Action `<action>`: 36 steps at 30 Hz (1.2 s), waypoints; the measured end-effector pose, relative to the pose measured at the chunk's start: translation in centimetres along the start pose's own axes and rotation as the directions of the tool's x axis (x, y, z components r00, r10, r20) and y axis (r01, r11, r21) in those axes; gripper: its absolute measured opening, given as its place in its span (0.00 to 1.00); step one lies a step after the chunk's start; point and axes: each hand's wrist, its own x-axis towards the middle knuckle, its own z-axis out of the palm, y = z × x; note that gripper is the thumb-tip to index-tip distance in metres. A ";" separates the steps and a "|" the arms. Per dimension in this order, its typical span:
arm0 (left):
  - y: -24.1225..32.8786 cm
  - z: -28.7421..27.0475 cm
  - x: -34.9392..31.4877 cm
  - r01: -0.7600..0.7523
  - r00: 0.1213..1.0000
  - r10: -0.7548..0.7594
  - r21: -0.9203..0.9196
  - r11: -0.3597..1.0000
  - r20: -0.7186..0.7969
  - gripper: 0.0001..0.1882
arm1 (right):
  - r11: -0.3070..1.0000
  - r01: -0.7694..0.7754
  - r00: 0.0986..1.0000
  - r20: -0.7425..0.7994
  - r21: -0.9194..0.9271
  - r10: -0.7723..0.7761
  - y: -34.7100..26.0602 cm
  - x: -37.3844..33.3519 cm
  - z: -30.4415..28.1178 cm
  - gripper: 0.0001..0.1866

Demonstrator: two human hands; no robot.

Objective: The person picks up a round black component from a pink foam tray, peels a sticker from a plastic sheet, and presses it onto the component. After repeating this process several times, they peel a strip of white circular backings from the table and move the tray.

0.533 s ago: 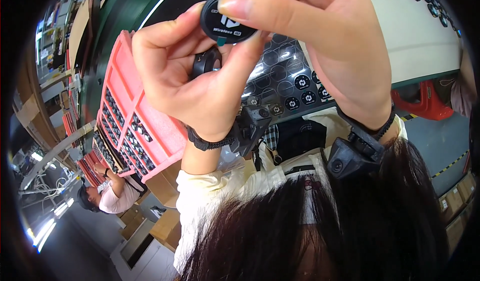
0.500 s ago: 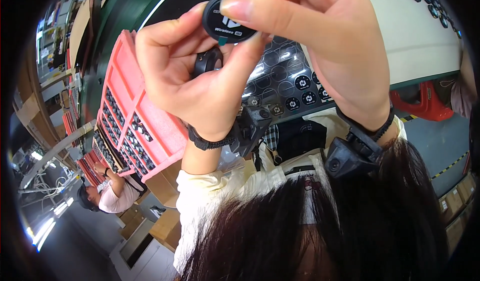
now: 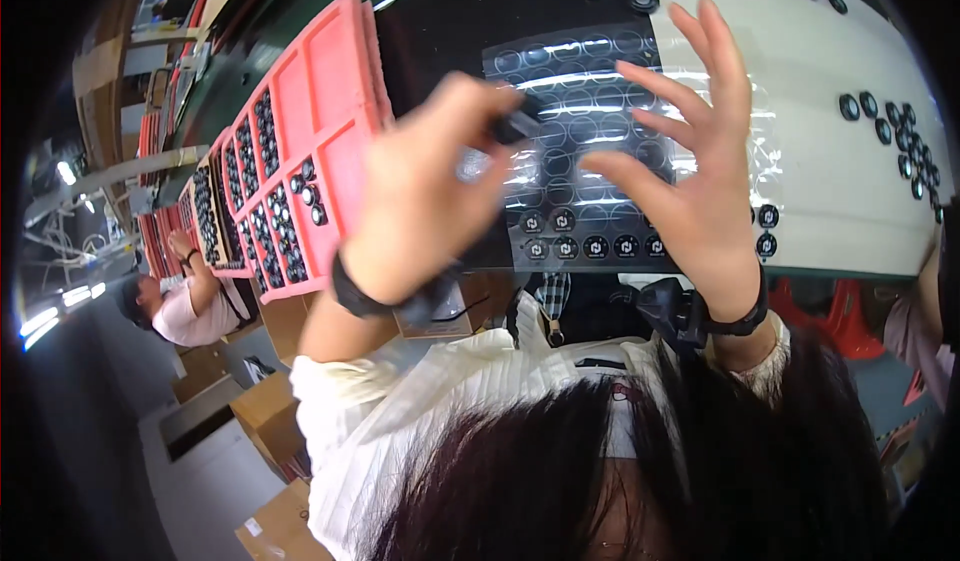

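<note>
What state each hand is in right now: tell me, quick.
Left hand: closed on a black piece, details blurred.
Right hand: open and spread, nothing seen in it.

Below left fingers (image 3: 470,93): ribbed-edge detail not resolvable; black wristband (image 3: 356,291), dark attached unit (image 3: 435,296) blurred. Below right fingers (image 3: 722,61): black strap (image 3: 750,317), boxy black housing (image 3: 668,311). Lower than both: cream pleated top (image 3: 455,386), loose sleeves (image 3: 335,391).

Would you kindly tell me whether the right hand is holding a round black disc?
No, the right hand is empty, its fingers spread apart over the clear plastic sheet with round outlines.
</note>
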 end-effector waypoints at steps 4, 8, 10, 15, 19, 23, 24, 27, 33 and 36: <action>-14.0 -5.1 1.2 0.196 0.978 -0.204 0.461 0.866 -0.034 0.11 | 0.995 0.087 0.993 -0.085 0.048 -0.083 3.2 0.0 -0.2 0.42; -25.9 -4.9 3.6 0.054 0.909 -0.386 0.874 0.483 0.157 0.10 | 0.996 0.008 0.990 -0.141 -0.090 -0.021 3.0 -1.6 -1.9 0.38; -28.9 -4.4 2.9 0.042 0.917 -0.367 0.878 0.476 0.155 0.10 | 0.993 -0.038 0.993 -0.112 -0.109 0.026 3.1 -2.3 -2.0 0.37; -30.0 -5.1 2.5 0.466 0.797 -0.604 0.617 0.634 0.019 0.12 | 0.973 -0.176 0.980 -0.122 -0.148 0.159 5.1 -3.5 -2.2 0.36; -34.8 -8.5 -0.6 0.785 0.615 -0.658 -0.260 0.562 0.434 0.15 | 0.974 -0.180 0.980 -0.108 -0.135 0.167 6.1 -4.0 -2.2 0.34; -36.9 -8.9 -2.4 0.832 0.549 -0.729 -0.355 0.427 0.410 0.13 | 0.982 -0.118 0.992 -0.049 -0.149 0.112 5.2 -3.8 -2.0 0.27; -36.9 -8.3 -3.0 0.843 0.532 -0.732 -0.347 0.411 0.424 0.13 | 0.979 -0.138 0.990 -0.041 -0.148 0.133 5.1 -4.1 -2.2 0.27; -33.9 -5.6 -1.5 0.311 0.940 -0.340 0.493 0.813 -0.033 0.13 | 0.965 -0.079 0.993 0.063 -0.250 0.097 5.4 -4.2 -2.5 0.19; -34.1 -4.4 -1.6 0.115 0.812 -0.438 0.630 0.768 0.386 0.18 | 0.928 -0.164 0.967 0.132 -0.335 0.218 5.2 -5.4 -2.5 0.09; -31.1 -4.5 -2.6 0.149 0.926 -0.335 0.646 0.748 0.173 0.18 | 0.918 -0.120 0.962 0.184 -0.377 0.201 6.4 -5.6 -1.7 0.06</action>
